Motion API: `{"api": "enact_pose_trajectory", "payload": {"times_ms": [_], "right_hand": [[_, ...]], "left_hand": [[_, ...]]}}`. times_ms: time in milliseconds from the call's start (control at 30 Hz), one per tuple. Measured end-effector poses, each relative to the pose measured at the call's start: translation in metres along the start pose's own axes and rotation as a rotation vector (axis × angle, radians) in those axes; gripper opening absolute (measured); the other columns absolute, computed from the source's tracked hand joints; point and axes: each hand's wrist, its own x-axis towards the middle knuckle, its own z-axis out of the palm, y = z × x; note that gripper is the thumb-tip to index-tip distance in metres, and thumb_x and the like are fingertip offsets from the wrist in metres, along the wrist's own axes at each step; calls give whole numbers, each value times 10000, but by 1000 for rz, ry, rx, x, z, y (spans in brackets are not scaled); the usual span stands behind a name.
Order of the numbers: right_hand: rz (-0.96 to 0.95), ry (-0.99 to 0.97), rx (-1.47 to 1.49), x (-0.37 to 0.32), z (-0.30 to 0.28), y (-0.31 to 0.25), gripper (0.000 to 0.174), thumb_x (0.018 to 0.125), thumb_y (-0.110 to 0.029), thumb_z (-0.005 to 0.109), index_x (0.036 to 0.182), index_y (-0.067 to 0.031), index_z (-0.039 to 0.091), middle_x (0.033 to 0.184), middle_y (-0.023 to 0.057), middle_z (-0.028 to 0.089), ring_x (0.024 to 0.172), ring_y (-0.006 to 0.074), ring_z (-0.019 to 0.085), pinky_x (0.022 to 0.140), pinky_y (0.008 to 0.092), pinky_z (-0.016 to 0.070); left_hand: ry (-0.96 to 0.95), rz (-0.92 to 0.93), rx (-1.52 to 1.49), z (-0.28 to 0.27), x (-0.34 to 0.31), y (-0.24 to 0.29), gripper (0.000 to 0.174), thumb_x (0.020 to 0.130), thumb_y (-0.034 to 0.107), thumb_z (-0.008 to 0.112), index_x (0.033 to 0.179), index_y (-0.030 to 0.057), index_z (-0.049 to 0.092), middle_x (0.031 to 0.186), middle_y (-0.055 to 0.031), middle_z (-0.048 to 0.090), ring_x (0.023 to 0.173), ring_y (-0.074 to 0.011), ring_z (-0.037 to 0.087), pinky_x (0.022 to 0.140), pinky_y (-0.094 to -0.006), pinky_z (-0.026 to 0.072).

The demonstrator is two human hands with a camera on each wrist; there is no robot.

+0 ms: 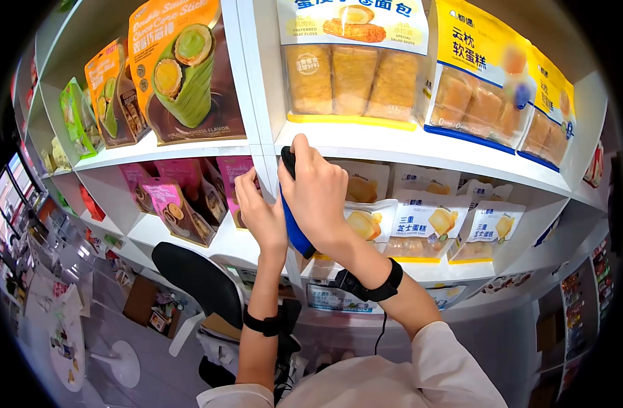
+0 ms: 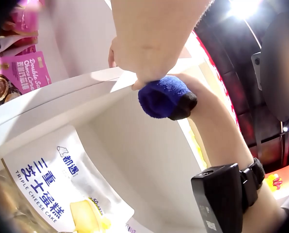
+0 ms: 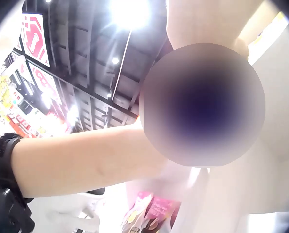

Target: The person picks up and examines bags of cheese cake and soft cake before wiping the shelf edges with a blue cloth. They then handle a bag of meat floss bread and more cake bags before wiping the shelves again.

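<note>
A blue fuzzy cloth [image 1: 296,221] with a black edge hangs folded in front of the upright divider [image 1: 257,75] of the white shelf unit. My right hand [image 1: 316,194] grips it from above, its fingers bent over the black upper end. Close beside it on the left, my left hand [image 1: 262,216] is raised to the divider's front, its thumb side right at the cloth and its fingertips hidden. In the left wrist view the lower end of the cloth [image 2: 166,98] bulges out below my left hand [image 2: 147,58]. A blurred disc covers this spot in the right wrist view.
Bagged bread [image 1: 352,78] and yellow cake packs [image 1: 478,85] stand on the upper right shelf. Below are white cheese cake bags [image 1: 427,224]. Orange choco stick bags [image 1: 185,75] and pink ones [image 1: 178,211] fill the left side. A black chair [image 1: 195,275] stands below left.
</note>
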Motion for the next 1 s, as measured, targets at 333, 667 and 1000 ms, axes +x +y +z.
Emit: {"api": "enact_pose_trajectory", "payload": {"times_ms": [333, 667, 1000], "right_hand": [[-17, -173, 36, -60, -39, 67, 189, 832, -178, 630, 890, -55, 499, 739, 133, 638, 624, 317, 629, 524, 373, 484], [163, -407, 76, -139, -96, 110, 349, 845, -215, 651, 1123, -51, 520, 800, 191, 661, 728, 332, 661, 641, 355, 524], [679, -507, 851, -173, -139, 103, 314, 853, -74, 659, 1143, -11, 556, 1001, 96, 644, 904, 113, 590, 788, 239, 476]], "left_hand": [[30, 32, 45, 1, -2, 1, 403, 757, 102, 704, 1078, -26, 496, 988, -146, 514, 934, -312, 539, 810, -380, 430], [19, 19, -94, -14, -23, 20, 433, 801, -4, 621, 1203, -29, 463, 1105, -141, 500, 985, -284, 532, 860, -339, 428], [-1335, -284, -685, -42, -121, 24, 590, 791, 210, 736, 1286, 53, 456, 1302, -114, 499, 1204, -229, 489, 1023, -336, 367]]}}
